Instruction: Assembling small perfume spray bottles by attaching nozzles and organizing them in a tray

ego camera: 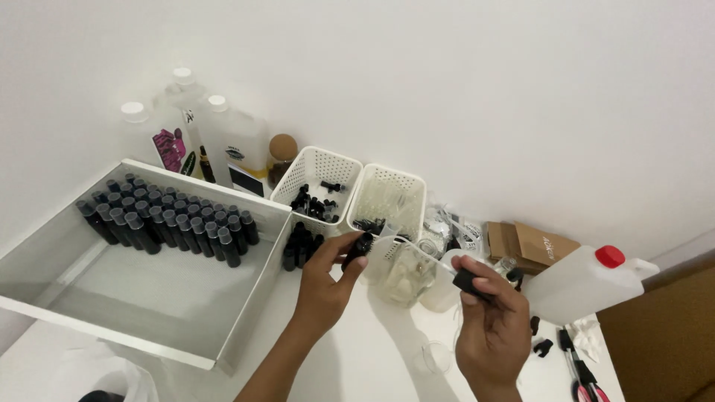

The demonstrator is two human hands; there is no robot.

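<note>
My left hand (325,279) pinches a small black bottle (357,249) by its top, just in front of the two white baskets. My right hand (491,320) grips a black spray cap (466,281) whose thin clear tube (413,249) arcs leftward to the bottle in my left hand. A clear glass jar (406,275) stands on the white table between my hands.
A large white tray (246,313) at left holds several rows of black capped bottles (167,219). Two perforated white baskets (316,165) (387,186) sit behind. White jugs (231,141) stand by the wall. A red-capped plastic jug (585,283), brown cartons (532,246) and scissors (581,372) lie right.
</note>
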